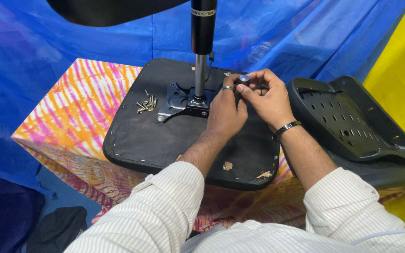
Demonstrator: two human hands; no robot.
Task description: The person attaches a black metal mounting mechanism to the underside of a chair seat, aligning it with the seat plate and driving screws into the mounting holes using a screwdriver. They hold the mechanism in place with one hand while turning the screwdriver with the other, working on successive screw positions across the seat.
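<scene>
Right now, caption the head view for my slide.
Both hands grip a small knob over an upturned seat, screws nearby.

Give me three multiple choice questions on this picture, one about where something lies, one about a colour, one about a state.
1. Where does the small pile of screws lie?
A. On the upturned seat base, left of the metal mounting plate
B. On the plastic backrest shell
C. In the right hand

2. What colour is the sheet hung behind the work?
A. Green
B. Blue
C. White

3. How does the gas cylinder stand?
A. Lying flat on the cloth
B. Upright from the mounting plate
C. Held in the air by both hands

Answers: 1 A, the screws rest on the black seat underside beside the plate. 2 B, the draped sheet is blue. 3 B, the column rises straight from the plate, while the left hand and right hand meet beside it.
</scene>
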